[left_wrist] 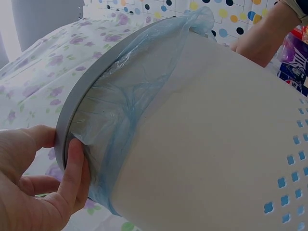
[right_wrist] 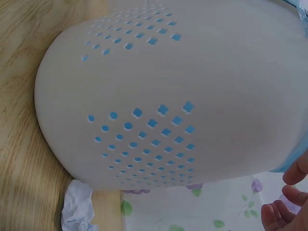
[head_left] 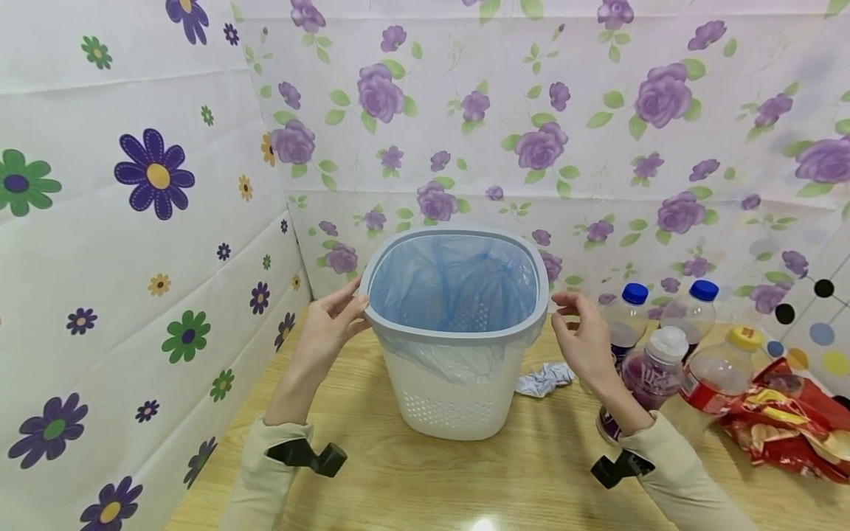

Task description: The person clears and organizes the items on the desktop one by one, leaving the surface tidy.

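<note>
A white bin [head_left: 451, 394] stands on the wood surface [head_left: 412, 479], mid-frame. The left hand [head_left: 324, 324] pinches its gray rim [head_left: 458, 338]; the right hand [head_left: 587, 343] is just beside it, loosely bent. Flowery sheets [head_left: 478, 151] hang across the top and left.

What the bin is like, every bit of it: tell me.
The bin is pale, seemingly plastic, with small holes low on its wall and a grey rim. A translucent blue bag lines it, its edge hanging outside. It stands upright on the wooden-looking table; the left grip pinches its rim.
</note>
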`<state>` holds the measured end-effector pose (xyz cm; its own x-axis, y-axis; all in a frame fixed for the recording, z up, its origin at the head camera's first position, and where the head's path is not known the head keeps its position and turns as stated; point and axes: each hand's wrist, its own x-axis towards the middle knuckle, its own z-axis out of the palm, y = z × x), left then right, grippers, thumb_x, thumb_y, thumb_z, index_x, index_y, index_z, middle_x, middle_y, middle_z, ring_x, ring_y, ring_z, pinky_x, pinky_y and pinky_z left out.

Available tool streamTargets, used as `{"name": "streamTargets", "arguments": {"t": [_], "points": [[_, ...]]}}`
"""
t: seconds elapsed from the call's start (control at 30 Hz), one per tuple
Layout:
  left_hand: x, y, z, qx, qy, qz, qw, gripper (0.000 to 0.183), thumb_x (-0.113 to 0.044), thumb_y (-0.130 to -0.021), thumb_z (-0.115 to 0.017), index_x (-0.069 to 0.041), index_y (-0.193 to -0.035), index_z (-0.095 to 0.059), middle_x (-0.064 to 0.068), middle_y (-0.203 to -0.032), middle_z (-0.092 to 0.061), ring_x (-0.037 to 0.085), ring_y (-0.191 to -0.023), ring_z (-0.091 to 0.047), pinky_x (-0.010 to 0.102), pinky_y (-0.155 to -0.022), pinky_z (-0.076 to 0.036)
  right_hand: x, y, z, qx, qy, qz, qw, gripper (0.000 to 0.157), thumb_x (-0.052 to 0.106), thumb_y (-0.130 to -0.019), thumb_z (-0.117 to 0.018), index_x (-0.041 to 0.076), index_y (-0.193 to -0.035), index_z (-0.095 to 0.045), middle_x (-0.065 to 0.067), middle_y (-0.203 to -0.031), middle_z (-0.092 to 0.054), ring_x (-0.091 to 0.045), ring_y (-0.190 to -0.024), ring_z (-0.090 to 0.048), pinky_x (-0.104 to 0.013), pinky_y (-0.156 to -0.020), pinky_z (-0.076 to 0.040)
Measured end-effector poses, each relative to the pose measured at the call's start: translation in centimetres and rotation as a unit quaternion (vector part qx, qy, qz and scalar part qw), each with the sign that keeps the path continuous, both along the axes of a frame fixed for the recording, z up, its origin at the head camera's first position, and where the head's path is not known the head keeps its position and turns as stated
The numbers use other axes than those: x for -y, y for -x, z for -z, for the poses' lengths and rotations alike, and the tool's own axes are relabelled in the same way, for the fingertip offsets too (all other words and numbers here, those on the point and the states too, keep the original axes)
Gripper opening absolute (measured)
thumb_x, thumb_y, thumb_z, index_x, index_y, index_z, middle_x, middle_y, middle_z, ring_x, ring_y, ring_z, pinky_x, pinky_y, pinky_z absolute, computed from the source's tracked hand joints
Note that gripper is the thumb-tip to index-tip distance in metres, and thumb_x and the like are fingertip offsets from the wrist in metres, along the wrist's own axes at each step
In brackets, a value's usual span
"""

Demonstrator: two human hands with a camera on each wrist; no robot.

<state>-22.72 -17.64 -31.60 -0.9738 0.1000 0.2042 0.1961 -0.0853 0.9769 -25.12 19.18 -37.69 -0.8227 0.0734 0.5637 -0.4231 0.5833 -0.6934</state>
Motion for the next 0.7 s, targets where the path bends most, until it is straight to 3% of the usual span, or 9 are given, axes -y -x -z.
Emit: {"name": "streamTargets", "arguments": {"t": [0.23, 0.43, 0.7], "points": [[0.0, 0.0, 0.1, -0.001, -0.006, 0.004, 1.0000, 0.055, -0.013, -0.098, -0.056, -0.007, -0.149, -0.037, 0.013, -0.130, -0.055, 0.004, -0.089, -0.062, 0.023, -0.088, -0.056, -0.2, 0.2, 0.8, 0.005, -0.026, -0.001, 1.000, 0.025, 0.002, -0.094, -0.053, -0.001, -0.119, -0.058, -0.020, -0.114, -0.061, -0.031, -0.099, -0.062, -0.030, -0.077, -0.053], [0.1, 0.0, 0.1, 0.002, -0.005, 0.006, 1.0000, 0.055, -0.013, -0.098, -0.055, -0.008, -0.149, -0.036, 0.019, -0.143, -0.046, 0.004, -0.090, -0.061, 0.022, -0.088, -0.055, -0.3, 0.1, 1.3, 0.031, -0.056, 0.001, 0.998, 0.022, 0.002, -0.094, -0.051, -0.003, -0.114, -0.059, -0.025, -0.114, -0.058, -0.041, -0.103, -0.058, -0.053, -0.079, -0.055], [0.1, 0.0, 0.1, -0.002, -0.002, 0.006, 1.0000, 0.055, -0.015, -0.098, -0.056, -0.008, -0.149, -0.036, 0.020, -0.142, -0.046, 0.004, -0.089, -0.061, 0.022, -0.088, -0.055, -0.6, 0.1, 1.5, 0.068, -0.105, -0.002, 0.992, 0.022, 0.004, -0.092, -0.052, -0.006, -0.110, -0.062, -0.028, -0.113, -0.061, -0.044, -0.103, -0.058, -0.052, -0.079, -0.054]]}}
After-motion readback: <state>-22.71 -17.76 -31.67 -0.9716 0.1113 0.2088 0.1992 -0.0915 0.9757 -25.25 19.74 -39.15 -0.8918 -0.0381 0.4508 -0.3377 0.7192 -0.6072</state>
